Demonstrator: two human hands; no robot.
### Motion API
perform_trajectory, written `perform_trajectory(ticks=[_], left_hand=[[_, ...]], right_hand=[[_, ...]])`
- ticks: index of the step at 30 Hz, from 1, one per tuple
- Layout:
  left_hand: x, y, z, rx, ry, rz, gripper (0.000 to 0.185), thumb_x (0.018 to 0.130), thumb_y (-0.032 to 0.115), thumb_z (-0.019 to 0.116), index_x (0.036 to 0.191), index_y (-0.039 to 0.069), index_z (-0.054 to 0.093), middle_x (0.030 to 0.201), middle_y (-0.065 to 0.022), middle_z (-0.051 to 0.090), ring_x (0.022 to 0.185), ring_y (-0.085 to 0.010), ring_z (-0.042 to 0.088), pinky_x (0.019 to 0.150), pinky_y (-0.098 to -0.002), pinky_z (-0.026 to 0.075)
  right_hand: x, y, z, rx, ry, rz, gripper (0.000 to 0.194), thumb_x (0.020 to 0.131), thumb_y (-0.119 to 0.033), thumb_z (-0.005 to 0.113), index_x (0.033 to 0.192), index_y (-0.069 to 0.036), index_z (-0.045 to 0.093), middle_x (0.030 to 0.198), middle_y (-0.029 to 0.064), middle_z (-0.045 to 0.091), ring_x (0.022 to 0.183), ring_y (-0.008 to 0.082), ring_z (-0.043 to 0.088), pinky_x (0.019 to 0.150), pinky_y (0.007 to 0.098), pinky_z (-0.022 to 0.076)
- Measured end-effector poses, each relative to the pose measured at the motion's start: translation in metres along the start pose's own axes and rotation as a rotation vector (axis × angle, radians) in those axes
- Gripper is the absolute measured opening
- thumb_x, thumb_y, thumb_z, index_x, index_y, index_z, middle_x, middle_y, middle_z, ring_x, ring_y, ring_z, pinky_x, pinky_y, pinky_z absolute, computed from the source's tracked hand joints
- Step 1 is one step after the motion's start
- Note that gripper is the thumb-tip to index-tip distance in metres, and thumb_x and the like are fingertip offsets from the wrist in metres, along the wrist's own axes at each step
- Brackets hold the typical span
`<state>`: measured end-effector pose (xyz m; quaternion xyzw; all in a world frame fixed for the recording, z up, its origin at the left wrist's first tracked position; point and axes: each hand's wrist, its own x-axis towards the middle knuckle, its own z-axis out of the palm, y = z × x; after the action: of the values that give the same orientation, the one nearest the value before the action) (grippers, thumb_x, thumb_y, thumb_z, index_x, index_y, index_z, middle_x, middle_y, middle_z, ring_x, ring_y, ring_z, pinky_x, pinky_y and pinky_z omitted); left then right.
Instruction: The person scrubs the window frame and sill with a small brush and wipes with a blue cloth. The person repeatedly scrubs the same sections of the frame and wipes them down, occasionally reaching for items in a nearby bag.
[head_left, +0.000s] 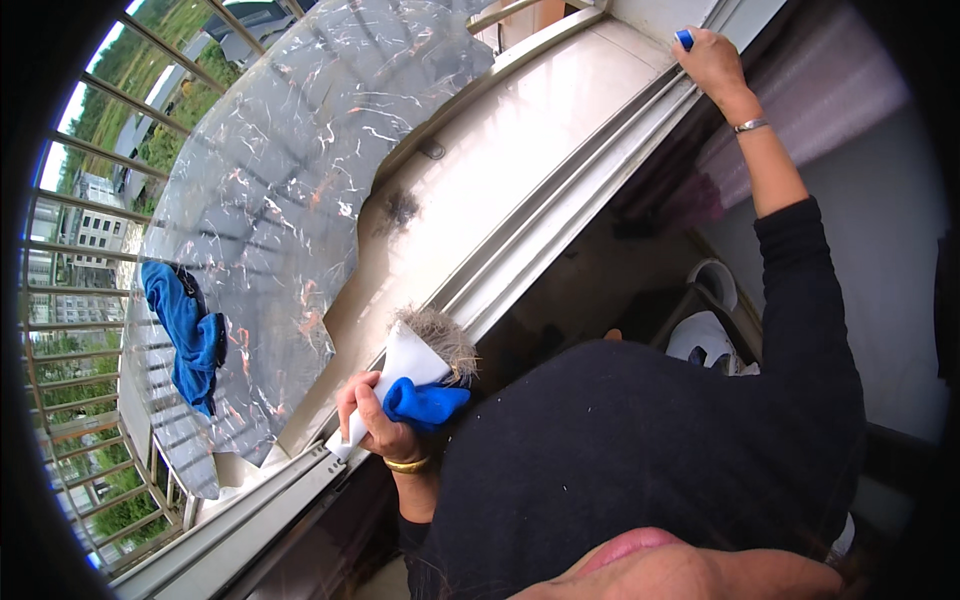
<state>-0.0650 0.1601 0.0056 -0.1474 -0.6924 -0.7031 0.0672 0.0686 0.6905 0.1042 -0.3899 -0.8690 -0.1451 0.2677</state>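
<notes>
My left hand, with a gold-coloured bangle at the wrist, grips a white, stiff, tapered piece, perhaps folded card or a small scoop. At its wide end sits a clump of grey-brown fibres; whether these are bristles or debris I cannot tell. A bright blue cloth hangs by the same hand. At the far end of the sliding window track, my right hand is closed around a small blue object. Most of that object is hidden in the fist.
Beyond the track runs a pale sill with a dark smudge. A grey marbled sheet with a ragged edge covers the ledge. On it lies a crumpled blue cloth. Metal window bars close off the outer side.
</notes>
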Motion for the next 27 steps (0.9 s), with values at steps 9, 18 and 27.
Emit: perform_trajectory(ticks=[9, 18, 27], left_hand=[[0.000, 0.006, 0.007, 0.031, -0.024, 0.019, 0.026, 0.096, 0.017, 0.049, 0.083, -0.003, 0.060, 0.086, -0.0087, 0.058, 0.085, -0.0178, 0.053, 0.085, -0.0305, 0.040], [0.004, 0.008, 0.006, -0.007, -0.055, -0.040, 0.026, 0.096, 0.016, 0.050, 0.081, -0.002, 0.059, 0.085, -0.0072, 0.057, 0.085, -0.0161, 0.052, 0.086, -0.0294, 0.040], [0.001, 0.005, 0.006, 0.034, 0.030, 0.003, 0.023, 0.094, 0.013, 0.050, 0.084, -0.005, 0.061, 0.086, -0.0108, 0.060, 0.084, -0.0187, 0.054, 0.084, -0.0316, 0.042]], right_hand=[[-0.009, 0.016, 0.001, 0.393, 0.050, 0.279, 0.027, 0.081, -0.035, 0.063, 0.077, -0.008, 0.066, 0.072, 0.0159, 0.067, 0.067, 0.0340, 0.065, 0.065, 0.0418, 0.0529], [-0.032, 0.053, 0.019, 0.350, -0.045, 0.152, 0.028, 0.080, -0.036, 0.064, 0.089, -0.010, 0.071, 0.078, 0.0211, 0.067, 0.077, 0.0389, 0.066, 0.073, 0.0423, 0.0537], [0.005, 0.080, 0.025, 0.082, -0.257, 0.037, 0.029, 0.080, -0.033, 0.065, 0.091, -0.007, 0.068, 0.084, 0.0204, 0.068, 0.083, 0.0393, 0.066, 0.076, 0.0467, 0.0539]])
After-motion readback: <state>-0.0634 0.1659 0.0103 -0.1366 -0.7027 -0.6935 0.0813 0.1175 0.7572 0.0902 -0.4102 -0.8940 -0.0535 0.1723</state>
